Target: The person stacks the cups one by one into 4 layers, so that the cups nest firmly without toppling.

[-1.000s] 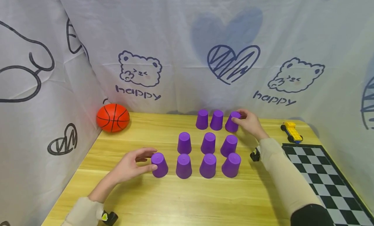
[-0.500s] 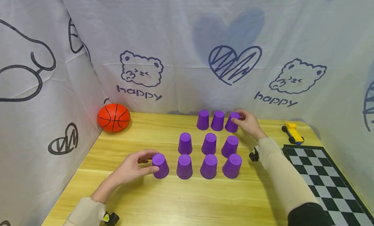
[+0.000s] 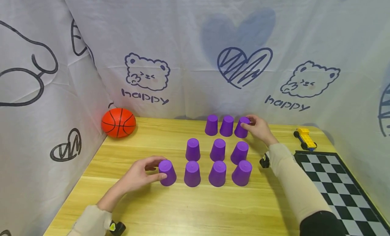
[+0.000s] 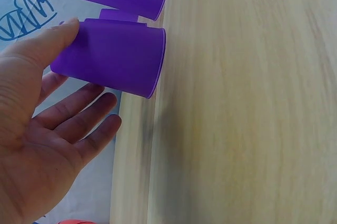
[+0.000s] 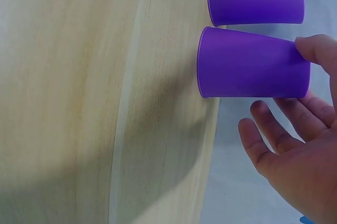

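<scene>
My left hand pinches the leftmost purple plastic cup of the front row between thumb and fingers. In the left wrist view the thumb lies on the near side of that cup, with the lower fingers off it. At the back right, my right hand pinches the last purple cup of the back row near its top. The right wrist view has the thumb on this cup. Both cups stand upside down on the table, narrow end up.
More upside-down purple cups form three rows: several in front, three in the middle, three at the back. An orange basketball sits back left. A yellow toy car and a checkered board lie right. A printed curtain hangs behind.
The head view has shifted very slightly. Both hands keep their places at the same two cups, and none of the cups has visibly moved.
</scene>
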`<state>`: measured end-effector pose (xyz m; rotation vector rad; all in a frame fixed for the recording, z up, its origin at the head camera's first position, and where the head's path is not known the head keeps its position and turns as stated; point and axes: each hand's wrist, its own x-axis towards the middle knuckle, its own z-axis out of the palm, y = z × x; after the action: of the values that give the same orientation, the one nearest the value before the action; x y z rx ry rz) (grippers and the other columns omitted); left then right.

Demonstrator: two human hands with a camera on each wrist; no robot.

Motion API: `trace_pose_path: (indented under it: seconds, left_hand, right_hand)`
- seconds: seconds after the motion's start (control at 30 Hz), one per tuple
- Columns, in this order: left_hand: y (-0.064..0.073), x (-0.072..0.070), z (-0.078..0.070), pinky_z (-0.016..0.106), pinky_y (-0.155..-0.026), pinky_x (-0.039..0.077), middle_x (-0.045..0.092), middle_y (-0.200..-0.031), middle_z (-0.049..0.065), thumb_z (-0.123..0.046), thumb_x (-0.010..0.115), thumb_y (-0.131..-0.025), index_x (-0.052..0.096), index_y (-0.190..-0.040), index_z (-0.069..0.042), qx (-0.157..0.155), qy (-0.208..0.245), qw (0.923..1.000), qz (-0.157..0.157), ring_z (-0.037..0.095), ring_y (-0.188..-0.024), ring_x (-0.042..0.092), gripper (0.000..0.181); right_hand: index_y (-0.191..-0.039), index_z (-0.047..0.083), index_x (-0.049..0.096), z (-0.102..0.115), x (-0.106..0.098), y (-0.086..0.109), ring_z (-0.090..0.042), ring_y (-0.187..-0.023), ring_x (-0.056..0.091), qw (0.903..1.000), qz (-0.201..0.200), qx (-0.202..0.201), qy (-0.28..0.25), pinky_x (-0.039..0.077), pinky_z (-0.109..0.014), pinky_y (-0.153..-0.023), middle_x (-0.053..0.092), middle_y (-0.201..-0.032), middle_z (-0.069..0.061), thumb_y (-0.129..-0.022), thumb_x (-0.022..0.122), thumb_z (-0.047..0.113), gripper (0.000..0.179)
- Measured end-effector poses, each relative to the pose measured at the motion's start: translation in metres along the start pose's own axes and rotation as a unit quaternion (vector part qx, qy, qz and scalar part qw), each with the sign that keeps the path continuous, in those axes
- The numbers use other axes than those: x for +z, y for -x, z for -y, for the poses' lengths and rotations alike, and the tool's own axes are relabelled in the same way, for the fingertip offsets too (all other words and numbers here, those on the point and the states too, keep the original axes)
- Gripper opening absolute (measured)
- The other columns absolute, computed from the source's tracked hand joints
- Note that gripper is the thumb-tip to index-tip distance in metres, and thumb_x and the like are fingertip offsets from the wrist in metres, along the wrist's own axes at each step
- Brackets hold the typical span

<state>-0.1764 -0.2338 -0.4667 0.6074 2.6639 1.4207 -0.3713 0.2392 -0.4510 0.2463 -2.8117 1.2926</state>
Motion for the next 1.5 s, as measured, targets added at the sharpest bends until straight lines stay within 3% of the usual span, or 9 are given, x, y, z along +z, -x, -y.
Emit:
trace_pose_path:
  seconds: [0.27,0.47,0.73,0.9,1.1,1.5]
  left_hand:
    - [-0.007,0.000,-0.005,0.042,-0.099,0.062,0.076,-0.124,0.007,-0.028,0.086,-0.090,0.067,-0.136,-0.009,0.005,0.002,0.9998,-0.019,0.022,-0.110,0.074,0.053]
    - [-0.022,-0.009,-0.008,0.037,-0.093,0.063,0.077,-0.121,0.009,-0.022,0.083,-0.092,0.068,-0.134,-0.007,0.026,0.000,0.9982,-0.054,0.023,-0.106,0.074,0.047]
    - [-0.063,-0.025,-0.016,0.032,-0.089,0.063,0.077,-0.120,0.011,-0.024,0.085,-0.091,0.067,-0.134,-0.008,0.019,0.001,0.9970,-0.075,0.027,-0.106,0.075,0.049]
    - [-0.091,-0.029,-0.018,0.039,-0.091,0.064,0.076,-0.122,0.014,-0.028,0.084,-0.092,0.066,-0.137,-0.007,0.006,-0.004,0.9970,-0.077,0.030,-0.108,0.075,0.053]
    - [-0.117,-0.026,-0.018,0.050,-0.098,0.062,0.075,-0.125,0.018,-0.026,0.084,-0.091,0.066,-0.137,-0.006,0.004,-0.002,0.9958,-0.091,0.036,-0.113,0.074,0.053]
    - [-0.160,-0.015,-0.022,0.051,-0.101,0.060,0.072,-0.129,0.023,-0.030,0.082,-0.093,0.063,-0.140,-0.003,-0.023,-0.008,0.9946,-0.101,0.038,-0.116,0.071,0.057]
  right_hand:
    - [-0.161,0.000,0.034,-0.003,-0.010,0.008,-0.052,-0.141,0.048,0.9996,0.019,0.020,-0.006,0.042,-0.063,-0.118,0.046,-0.157,-0.035,-0.096,0.075,0.035,0.084]
    - [-0.159,0.001,0.038,0.010,-0.030,0.025,-0.052,-0.143,0.045,0.9999,0.003,0.008,0.011,0.040,-0.065,-0.119,0.045,-0.158,-0.032,-0.097,0.074,0.037,0.080]
    - [-0.153,0.004,0.050,0.032,-0.045,0.061,-0.046,-0.142,0.050,0.9988,-0.011,-0.041,0.025,0.047,-0.064,-0.113,0.053,-0.156,-0.023,-0.099,0.073,0.040,0.069]
    - [-0.147,0.007,0.057,0.038,-0.041,0.086,-0.040,-0.136,0.056,0.9972,-0.011,-0.066,0.033,0.051,-0.059,-0.108,0.061,-0.149,-0.019,-0.099,0.074,0.040,0.061]
    - [-0.143,0.009,0.062,0.037,-0.033,0.121,-0.035,-0.131,0.061,0.9966,-0.010,-0.074,0.034,0.053,-0.056,-0.105,0.066,-0.143,-0.016,-0.099,0.074,0.041,0.056]
    - [-0.137,0.011,0.067,0.032,-0.017,0.170,-0.028,-0.124,0.067,0.9965,0.003,-0.075,0.038,0.057,-0.048,-0.101,0.073,-0.134,-0.007,-0.095,0.080,0.039,0.051]
